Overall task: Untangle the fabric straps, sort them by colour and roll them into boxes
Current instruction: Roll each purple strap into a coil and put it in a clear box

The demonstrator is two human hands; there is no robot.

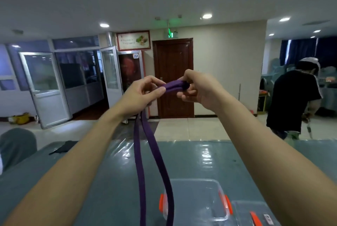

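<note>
I am watching the left hand and right hand pinching a folded purple fabric strap (both raised high). Its tails are hanging by a clear orange-clipped plastic box.

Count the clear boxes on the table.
2: one clear box at bottom centre, behind the purple strap; a second box right of it, partly cropped. More may be hidden.

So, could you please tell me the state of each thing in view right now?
Strap: held up by both hands, folded at top, two lengths hanging.
Left hand: pinches the strap.
Right hand: pinches the folded end.
Left box: upright, looks empty.
Brown door: shut.
Glass door: open.
</note>
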